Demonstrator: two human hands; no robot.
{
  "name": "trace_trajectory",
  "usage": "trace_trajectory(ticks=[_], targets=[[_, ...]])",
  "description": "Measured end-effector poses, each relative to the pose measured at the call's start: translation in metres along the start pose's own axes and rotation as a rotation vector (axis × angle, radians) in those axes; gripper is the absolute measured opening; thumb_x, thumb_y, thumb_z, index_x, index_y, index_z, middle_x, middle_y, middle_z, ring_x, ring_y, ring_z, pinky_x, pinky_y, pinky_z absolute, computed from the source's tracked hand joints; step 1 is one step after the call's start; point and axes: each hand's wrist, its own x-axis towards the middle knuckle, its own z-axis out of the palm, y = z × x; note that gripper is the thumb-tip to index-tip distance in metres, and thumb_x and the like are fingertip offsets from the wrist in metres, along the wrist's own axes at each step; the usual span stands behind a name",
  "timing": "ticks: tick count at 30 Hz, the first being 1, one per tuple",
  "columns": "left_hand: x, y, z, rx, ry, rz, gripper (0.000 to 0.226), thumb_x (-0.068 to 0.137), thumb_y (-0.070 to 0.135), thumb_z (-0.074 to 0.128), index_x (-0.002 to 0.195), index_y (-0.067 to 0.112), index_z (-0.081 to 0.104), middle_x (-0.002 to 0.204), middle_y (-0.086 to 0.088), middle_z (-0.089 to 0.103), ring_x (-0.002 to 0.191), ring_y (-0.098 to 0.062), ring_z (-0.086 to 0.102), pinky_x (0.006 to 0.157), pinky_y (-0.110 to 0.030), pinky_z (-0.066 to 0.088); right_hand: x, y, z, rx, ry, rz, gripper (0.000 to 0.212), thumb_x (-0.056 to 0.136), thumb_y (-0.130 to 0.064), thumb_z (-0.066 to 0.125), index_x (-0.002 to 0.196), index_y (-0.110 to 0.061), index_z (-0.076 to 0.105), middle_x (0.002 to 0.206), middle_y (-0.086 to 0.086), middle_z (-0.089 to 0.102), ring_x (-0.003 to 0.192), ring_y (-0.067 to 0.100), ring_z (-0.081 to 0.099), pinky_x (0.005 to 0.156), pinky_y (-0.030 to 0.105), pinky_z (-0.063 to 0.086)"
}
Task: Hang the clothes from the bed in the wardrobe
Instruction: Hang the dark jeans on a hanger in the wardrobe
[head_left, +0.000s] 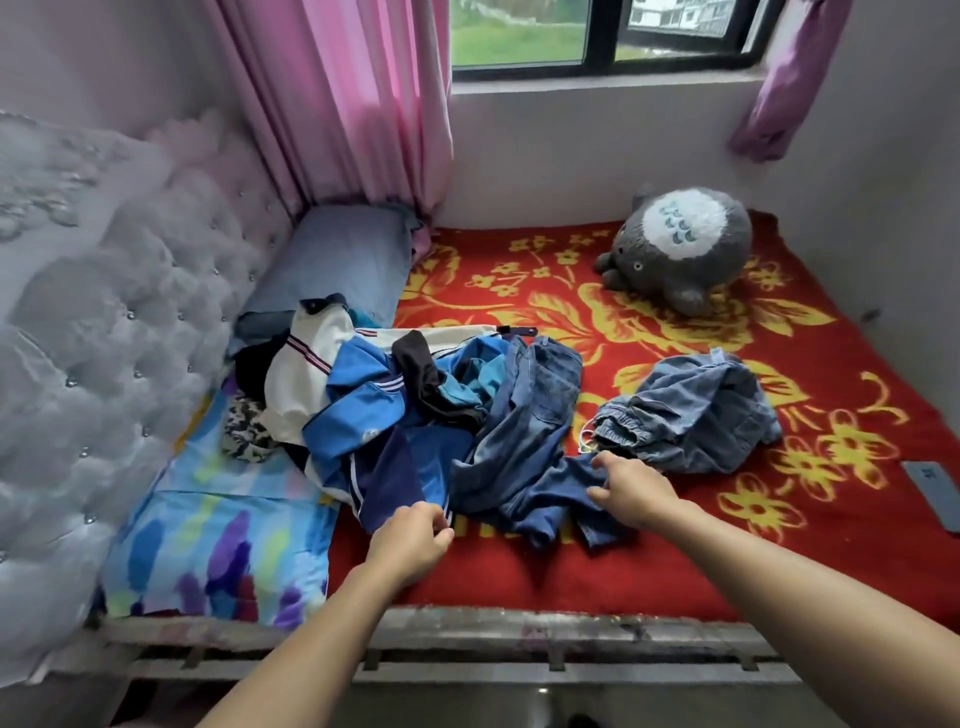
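Red blanket near edge bare; both hands grip clothes pile hems.

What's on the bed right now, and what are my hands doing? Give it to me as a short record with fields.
surface: red flowered blanket
main pile: mixed clothes, with a blue jacket and dark jeans
separate item: light denim garment, lying apart to the right
left hand: pinching the jacket's near edge
right hand: gripping the near end of the jeans
also on bed: grey plush toy, blue pillow
wardrobe: not in view
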Motion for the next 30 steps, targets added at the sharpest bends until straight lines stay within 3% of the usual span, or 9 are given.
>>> trace_trajectory(ticks=[6,11,17,19,21,24,27,30], targets=[[0.073,-0.013,0.013,-0.050,-0.035,-0.130,0.014,0.087,0.039,0.055,0.091,0.031,0.066,0.095,0.005,0.068,0.093,-0.019,0.062,0.072,-0.031,0.048,0.144,-0.016,0.023,0.237,-0.087,0.068,0.044,0.088,-0.037,0.059,0.124,-0.014,0.051,0.123,0.012,0.062,0.111,0.033,0.058,0.087,0.036,0.047],[0.130,-0.031,0.032,-0.067,-0.074,-0.242,0.015,0.088,0.039,0.054,0.093,0.032,0.066,0.097,0.005,0.069,0.092,-0.017,0.062,0.072,-0.029,0.047,0.281,-0.036,0.058,0.492,-0.150,0.250,0.046,0.087,-0.032,0.057,0.125,-0.007,0.050,0.123,0.016,0.060,0.107,0.036,0.059,0.085,0.037,0.047],[0.202,-0.040,0.054,-0.092,-0.092,-0.331,0.011,0.087,0.038,0.054,0.082,0.033,0.062,0.084,0.011,0.068,0.086,-0.013,0.061,0.076,-0.033,0.051,0.399,-0.056,0.093,0.695,-0.073,0.450,0.071,0.089,-0.027,0.065,0.143,-0.003,0.025,0.140,0.020,0.047,0.126,0.039,0.048,0.097,0.044,0.042],[0.217,-0.039,0.064,-0.084,-0.100,-0.323,0.011,0.087,0.038,0.054,0.085,0.032,0.063,0.085,0.011,0.068,0.088,-0.013,0.060,0.077,-0.034,0.050,0.413,-0.054,0.106,0.663,-0.102,0.440,0.072,0.087,-0.021,0.068,0.143,-0.006,0.027,0.138,0.020,0.049,0.124,0.038,0.050,0.097,0.043,0.044],[0.229,-0.032,0.071,-0.063,-0.125,-0.318,0.013,0.090,0.036,0.053,0.092,0.030,0.065,0.090,0.010,0.068,0.092,-0.014,0.059,0.076,-0.031,0.048,0.415,-0.049,0.118,0.635,-0.103,0.412,0.054,0.088,-0.018,0.063,0.137,-0.010,0.042,0.132,0.018,0.056,0.120,0.037,0.053,0.095,0.040,0.044],[0.250,-0.017,0.078,-0.045,-0.163,-0.304,0.015,0.091,0.034,0.051,0.099,0.028,0.064,0.099,0.009,0.065,0.098,-0.015,0.059,0.079,-0.032,0.047,0.394,-0.033,0.126,0.642,-0.055,0.351,0.022,0.089,-0.015,0.049,0.106,-0.011,0.062,0.112,0.020,0.065,0.105,0.040,0.057,0.078,0.035,0.039],[0.282,-0.001,0.085,-0.061,-0.090,-0.272,0.028,0.094,0.042,0.050,0.116,0.025,0.057,0.114,0.003,0.054,0.112,-0.018,0.052,0.087,-0.038,0.047,0.346,0.000,0.136,0.599,-0.045,0.307,0.026,0.085,-0.022,0.036,0.089,-0.008,0.057,0.104,0.027,0.064,0.095,0.043,0.057,0.073,0.039,0.036],[0.324,0.021,0.097,-0.114,0.017,-0.204,0.060,0.091,0.049,0.054,0.143,0.023,0.037,0.141,0.002,0.039,0.130,-0.019,0.035,0.102,-0.037,0.037,0.284,0.052,0.152,0.494,-0.097,0.292,0.026,0.076,-0.029,0.028,0.074,-0.012,0.048,0.094,0.029,0.065,0.089,0.044,0.059,0.072,0.044,0.040]])
